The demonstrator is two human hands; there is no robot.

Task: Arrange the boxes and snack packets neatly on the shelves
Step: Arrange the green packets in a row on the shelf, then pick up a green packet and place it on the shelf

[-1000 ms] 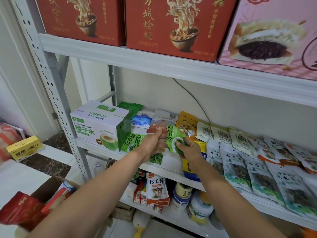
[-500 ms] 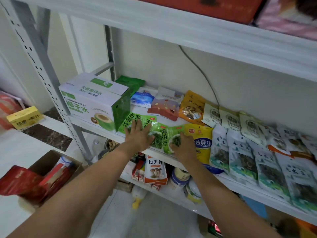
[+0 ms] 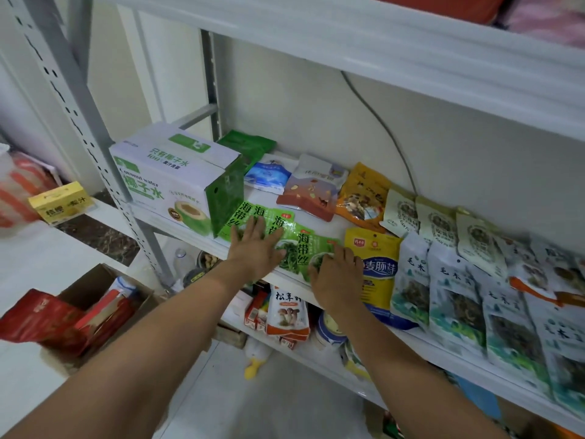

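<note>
Several green seaweed packets (image 3: 297, 245) lie overlapping in a row on the white middle shelf (image 3: 335, 223). My left hand (image 3: 256, 245) lies flat on the left packets, fingers spread. Palm down, my right hand (image 3: 335, 274) rests on the rightmost green packet at the shelf's front edge. A white and green coconut water box (image 3: 177, 182) stands just left of the packets. To the right lie a yellow and blue packet (image 3: 376, 264) and a row of white and teal packets (image 3: 459, 296).
Blue, brown and orange snack packets (image 3: 313, 191) lie at the back of the shelf. The lower shelf holds a mushroom packet (image 3: 286, 312) and jars. A cardboard box (image 3: 95, 299) with red packets sits on the floor at left. A yellow box (image 3: 60, 202) rests on a ledge.
A second ago both hands held a green packet up above the shelf. It now lies flat with the others, and both hands press down on the row. The view has tilted downward.
</note>
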